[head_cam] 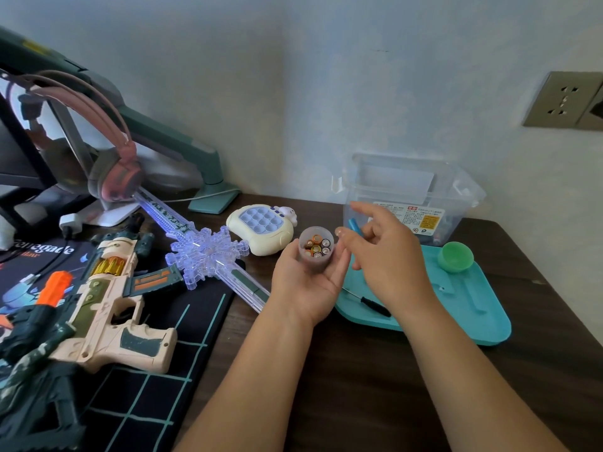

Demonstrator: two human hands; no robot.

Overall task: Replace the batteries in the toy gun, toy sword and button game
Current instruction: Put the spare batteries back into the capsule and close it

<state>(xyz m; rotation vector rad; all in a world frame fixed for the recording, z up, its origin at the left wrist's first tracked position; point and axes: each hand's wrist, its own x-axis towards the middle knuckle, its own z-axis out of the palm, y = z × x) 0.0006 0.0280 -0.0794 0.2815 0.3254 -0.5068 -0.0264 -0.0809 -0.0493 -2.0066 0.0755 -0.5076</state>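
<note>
Head view: my left hand (305, 285) has its grip clamped round a small cup (316, 249) of batteries (317, 246). Right hand (388, 256) hovers just right of it, fingers spread, grip holding nothing. Button game (261, 228) just beyond-left, toy sword (208, 252) left, toy gun (107, 298) further left on the table (359, 370).

A dark wooden table (375, 370) is carrying everything, its left part lying under a black desk mat (156, 380) with teal grid lines. Resting on the mat is the toy gun (107, 305), while the lit, clear toy sword (208, 252) is stretching diagonally from the mat's edge toward the back, and the cream button game (261, 228) is sitting just beside it on bare wood. To the right a teal tray (473, 318) is lying flat, with a clear plastic box (411, 197) standing behind it and a green clamp base (213, 199) sitting at the back edge.
</note>
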